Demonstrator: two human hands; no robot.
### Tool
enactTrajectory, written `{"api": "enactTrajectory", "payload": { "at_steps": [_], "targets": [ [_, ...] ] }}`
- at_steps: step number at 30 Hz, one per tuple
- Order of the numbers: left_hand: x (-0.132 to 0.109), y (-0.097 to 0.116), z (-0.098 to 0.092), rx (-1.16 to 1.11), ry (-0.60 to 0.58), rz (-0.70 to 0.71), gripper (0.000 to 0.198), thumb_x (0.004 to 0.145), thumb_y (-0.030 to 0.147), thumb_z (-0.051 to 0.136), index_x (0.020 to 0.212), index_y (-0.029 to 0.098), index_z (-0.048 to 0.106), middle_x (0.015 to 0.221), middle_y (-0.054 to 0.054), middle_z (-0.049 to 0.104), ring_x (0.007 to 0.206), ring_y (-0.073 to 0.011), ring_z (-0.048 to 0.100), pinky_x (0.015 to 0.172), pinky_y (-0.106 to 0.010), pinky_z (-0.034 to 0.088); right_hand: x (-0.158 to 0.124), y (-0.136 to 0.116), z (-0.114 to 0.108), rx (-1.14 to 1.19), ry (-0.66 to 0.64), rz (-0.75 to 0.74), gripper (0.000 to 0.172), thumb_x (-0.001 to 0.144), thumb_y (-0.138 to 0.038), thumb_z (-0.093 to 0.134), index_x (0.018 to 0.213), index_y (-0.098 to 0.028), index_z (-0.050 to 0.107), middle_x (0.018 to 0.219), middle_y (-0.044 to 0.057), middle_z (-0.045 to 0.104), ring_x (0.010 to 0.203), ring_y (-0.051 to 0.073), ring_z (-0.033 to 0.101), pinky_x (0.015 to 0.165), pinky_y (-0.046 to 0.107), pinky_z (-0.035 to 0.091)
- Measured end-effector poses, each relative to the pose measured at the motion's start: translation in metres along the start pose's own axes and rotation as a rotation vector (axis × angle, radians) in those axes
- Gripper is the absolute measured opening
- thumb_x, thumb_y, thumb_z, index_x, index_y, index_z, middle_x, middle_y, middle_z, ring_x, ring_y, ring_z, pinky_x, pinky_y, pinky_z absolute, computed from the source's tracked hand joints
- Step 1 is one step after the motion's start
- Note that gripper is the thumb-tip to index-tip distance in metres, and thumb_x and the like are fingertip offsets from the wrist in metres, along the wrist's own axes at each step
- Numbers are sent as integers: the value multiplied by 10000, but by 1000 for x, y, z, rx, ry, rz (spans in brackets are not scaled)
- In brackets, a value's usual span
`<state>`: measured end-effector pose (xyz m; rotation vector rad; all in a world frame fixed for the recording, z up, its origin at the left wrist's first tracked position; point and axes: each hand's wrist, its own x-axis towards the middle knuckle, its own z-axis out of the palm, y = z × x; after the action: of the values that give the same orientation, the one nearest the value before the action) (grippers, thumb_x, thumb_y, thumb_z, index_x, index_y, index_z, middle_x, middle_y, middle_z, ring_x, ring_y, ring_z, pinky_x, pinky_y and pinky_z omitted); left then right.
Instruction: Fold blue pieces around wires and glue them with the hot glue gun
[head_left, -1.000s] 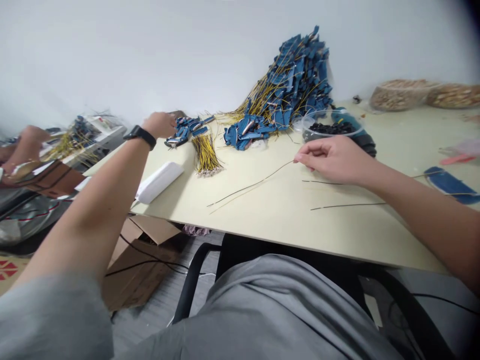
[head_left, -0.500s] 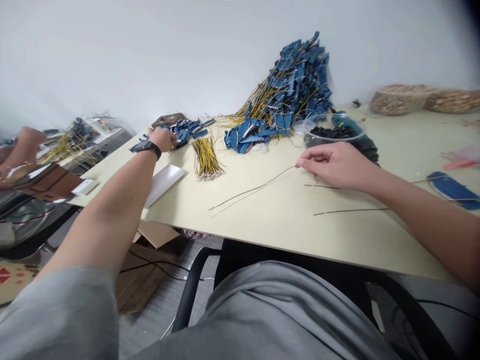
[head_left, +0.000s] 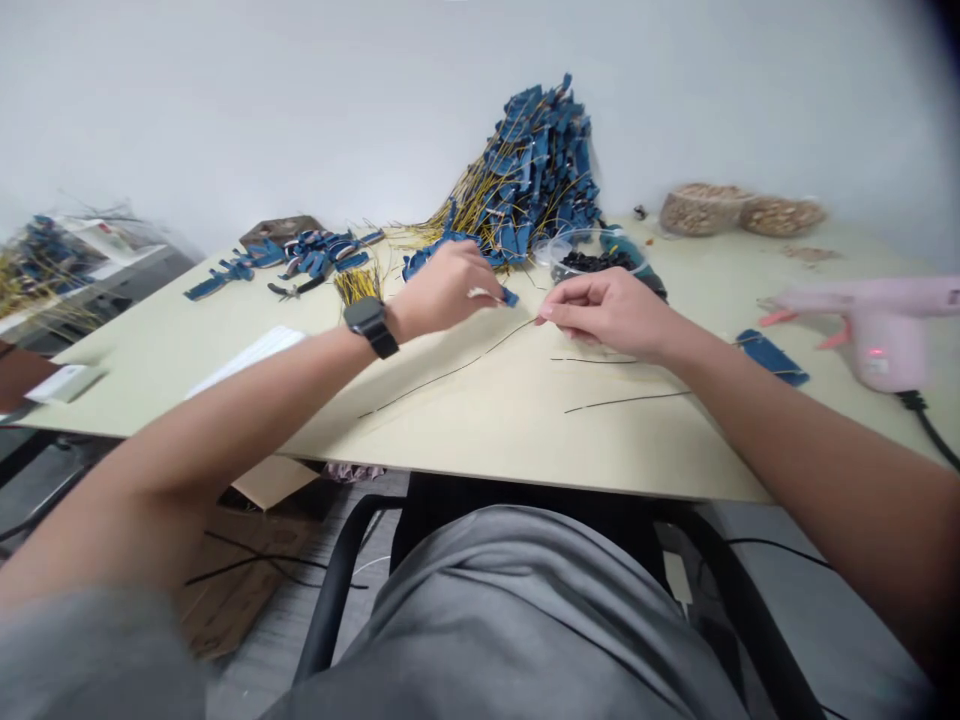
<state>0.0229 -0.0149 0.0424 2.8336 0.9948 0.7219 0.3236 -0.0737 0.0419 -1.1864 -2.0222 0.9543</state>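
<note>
At centre frame, we see the right hand [head_left: 611, 315] pinching a thin black wire [head_left: 450, 372] between thumb and fingertips, lifting its end from the pale laminate table [head_left: 480, 440], while the half-curled left hand [head_left: 442, 290], its grip unclear, lies just beside a small blue connector [head_left: 510, 297], below heaped blue connectors with yellow leads [head_left: 536, 170].

Bright, even, diffuse light leaves only faint shadows beneath the right-hand fingers [head_left: 574, 315]. Well right of them, the pink glue gun [head_left: 877, 330] looks softly blurred, the table edge [head_left: 525, 473] bows with lens distortion, and the top corner darkens.
</note>
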Motion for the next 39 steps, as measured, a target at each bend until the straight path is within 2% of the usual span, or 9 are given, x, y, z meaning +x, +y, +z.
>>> {"api": "enactTrajectory", "payload": {
  "at_steps": [3,6,10,13,15,18,21,27,39],
  "targets": [
    [13,12,43,-111,-11,98,189,1049,174,905,938,302,991,1044,-94,987,1073,-315,844,1169,-540,592,-2,-3,-4,80,4,-9,419,995,-649,1036,902,-270,884,674,3,619,619,167,457,624,385,325],
    [8,5,54,-175,-7,116,203,1015,145,907,954,307,1013,1085,-98,1006,1060,-298,865,1132,-499,621,-1,-3,-6,104,26,-28,470,983,-696,1046,885,-270,872,671,5,610,621,161,451,616,379,330],
    [-8,-7,39,-232,-68,81,209,1011,201,892,1024,342,1046,1084,-68,1010,1060,-287,887,1081,-451,638,1,1,-6,75,37,-22,432,1007,-661,1032,893,-272,885,692,15,630,638,164,467,638,388,355],
    [-13,-6,26,-305,22,-57,151,1100,369,910,1086,281,1031,1142,-94,1005,1065,-274,888,1039,-419,651,2,4,-2,51,45,0,390,1024,-618,1023,899,-274,889,692,18,636,647,173,477,657,403,368],
    [-12,2,22,-386,70,-168,358,1175,573,901,1106,235,1001,1166,-113,992,1082,-264,891,1045,-405,665,3,5,2,35,62,16,382,1030,-616,1016,906,-277,891,703,19,642,651,179,475,664,414,366],
    [-9,17,21,-551,-40,-229,639,1182,813,867,1011,203,950,1049,-118,953,1036,-257,889,1045,-404,686,4,6,7,19,83,32,394,1033,-643,1003,916,-285,887,722,18,651,653,185,457,660,421,351],
    [-9,25,23,-637,-150,-222,601,1159,760,912,938,202,934,859,-92,868,854,-226,819,930,-397,671,5,8,10,13,87,20,406,1041,-674,990,951,-289,898,725,15,649,651,187,445,657,419,345],
    [-11,18,25,-619,-124,-232,359,1138,498,914,911,220,938,722,-41,747,650,-171,628,704,-363,511,7,11,6,-36,148,-23,417,998,-691,1043,1043,-299,907,811,48,733,761,237,586,701,414,458],
    [-12,26,11,-586,-129,-250,441,1134,612,882,926,225,923,654,-19,605,587,-165,519,611,-352,399,8,8,10,-81,124,-72,382,954,-606,1079,929,-302,849,875,59,733,883,273,653,768,432,502]
  ]
}}
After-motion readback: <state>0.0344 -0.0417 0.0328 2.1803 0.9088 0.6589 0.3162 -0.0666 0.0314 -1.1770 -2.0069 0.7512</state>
